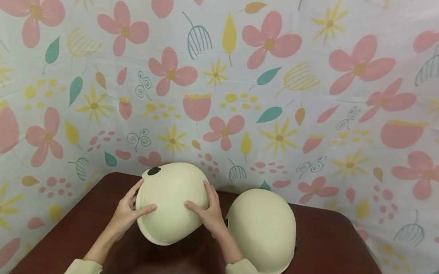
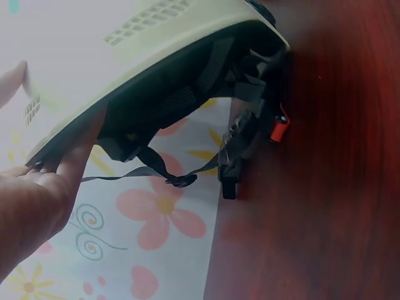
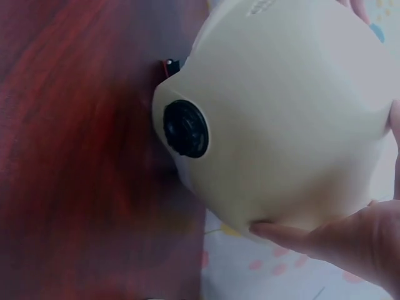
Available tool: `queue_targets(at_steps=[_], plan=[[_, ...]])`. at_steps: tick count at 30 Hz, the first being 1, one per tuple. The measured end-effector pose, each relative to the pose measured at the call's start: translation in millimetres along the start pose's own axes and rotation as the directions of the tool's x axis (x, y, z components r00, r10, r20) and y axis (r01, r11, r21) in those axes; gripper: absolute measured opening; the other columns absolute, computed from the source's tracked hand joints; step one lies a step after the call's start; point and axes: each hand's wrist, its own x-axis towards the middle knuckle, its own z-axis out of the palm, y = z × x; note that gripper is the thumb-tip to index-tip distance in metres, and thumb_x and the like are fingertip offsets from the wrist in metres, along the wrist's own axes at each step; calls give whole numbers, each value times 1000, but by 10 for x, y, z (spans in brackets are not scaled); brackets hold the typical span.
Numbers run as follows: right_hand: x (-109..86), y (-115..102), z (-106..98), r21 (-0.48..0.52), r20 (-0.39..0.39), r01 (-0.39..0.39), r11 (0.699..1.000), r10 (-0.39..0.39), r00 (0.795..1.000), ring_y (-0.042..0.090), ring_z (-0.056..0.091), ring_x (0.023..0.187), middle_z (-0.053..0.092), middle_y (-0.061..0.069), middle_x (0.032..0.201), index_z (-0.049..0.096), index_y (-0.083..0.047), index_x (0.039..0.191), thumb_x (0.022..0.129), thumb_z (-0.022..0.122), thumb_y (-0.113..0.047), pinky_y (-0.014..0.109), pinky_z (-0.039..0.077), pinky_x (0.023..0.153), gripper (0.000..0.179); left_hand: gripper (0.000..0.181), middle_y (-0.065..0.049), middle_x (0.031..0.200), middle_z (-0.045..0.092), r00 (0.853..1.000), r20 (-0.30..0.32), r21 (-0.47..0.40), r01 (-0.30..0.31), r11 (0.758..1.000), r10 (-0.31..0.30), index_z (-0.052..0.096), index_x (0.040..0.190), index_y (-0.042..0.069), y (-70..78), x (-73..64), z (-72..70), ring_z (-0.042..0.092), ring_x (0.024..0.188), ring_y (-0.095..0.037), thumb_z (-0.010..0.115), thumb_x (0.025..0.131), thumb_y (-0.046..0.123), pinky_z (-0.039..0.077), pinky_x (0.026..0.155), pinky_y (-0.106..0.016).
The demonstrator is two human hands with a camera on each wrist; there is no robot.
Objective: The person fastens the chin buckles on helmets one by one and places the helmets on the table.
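Note:
A cream helmet (image 1: 175, 195) is held tilted between both hands over the table. The left hand (image 1: 125, 214) grips its left rim, thumb on the shell and fingers under the edge. On the right side of the shell, the right hand (image 1: 211, 212) holds with thumb and fingers spread apart. Dark padding shows inside in the left wrist view, where a black chin strap (image 2: 150, 165) with a buckle (image 2: 229, 184) hangs near a red tab (image 2: 280, 129). A round black part (image 3: 185, 129) sits on the shell in the right wrist view.
A second cream helmet (image 1: 263, 231) stands dome up on the dark red-brown table (image 1: 331, 256), close to the right forearm. Behind the table hangs a white cloth (image 1: 224, 88) printed with flowers and leaves.

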Motion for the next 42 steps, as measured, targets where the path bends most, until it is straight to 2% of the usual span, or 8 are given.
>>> queue_targets(at_steps=[3,9,16,21,27,32,37,42], plan=[[-35,63,15,33,7,-32,999,32,999,45,15,148,3,13,165,19,-33,156,84,73,-46,65,29,111,92,88,-28,143,47,1000,-2,-8,12,1000,-12,14,158,20,14,-18,13,66,94,5,69,90,11,58,79,-28],[-96,193,31,215,103,-125,969,105,989,49,32,141,7,19,163,9,-34,157,89,69,-42,63,47,95,91,76,-28,138,52,999,-52,-39,11,999,-13,25,155,15,-30,-49,98,64,94,4,67,92,11,56,79,-24],[-199,346,84,354,178,-139,925,79,981,42,15,150,-6,14,165,1,-30,158,95,63,-31,56,52,92,88,65,-26,115,67,1000,-28,-7,-11,1000,11,42,148,11,-99,-119,209,70,85,-3,69,89,9,58,71,-28],[-190,308,119,335,156,-94,938,43,987,41,16,150,-3,13,166,6,-28,159,94,66,-29,55,51,94,88,65,-13,110,72,998,-63,-47,0,999,-3,45,147,12,-104,-96,201,70,86,-4,70,88,8,57,72,-27],[-159,285,90,314,140,-89,945,46,989,42,22,148,0,16,165,9,-27,158,93,66,-27,55,52,93,87,66,7,100,74,1000,-8,-59,-12,998,11,42,149,11,-103,-48,166,70,87,-5,69,89,9,58,72,-28],[-86,186,-3,266,113,-78,961,49,992,43,23,147,4,23,163,10,-25,159,95,64,-30,58,46,100,84,66,18,94,71,1000,-4,-73,-10,997,10,42,149,11,-103,-22,163,70,88,-4,69,89,8,58,72,-27],[33,52,-101,211,60,-46,976,34,998,45,15,149,8,23,162,16,-25,158,93,66,-31,60,40,106,82,66,16,95,72,1000,8,-81,1,997,0,40,150,11,-99,-11,165,70,89,-4,68,90,8,58,73,-28],[130,-61,-139,142,49,-12,990,5,999,44,14,149,11,17,164,21,-27,157,92,67,-34,59,33,112,80,66,-10,110,73,1000,16,-78,-4,997,5,41,149,11,-97,6,170,70,89,-6,68,89,8,58,73,-29]])
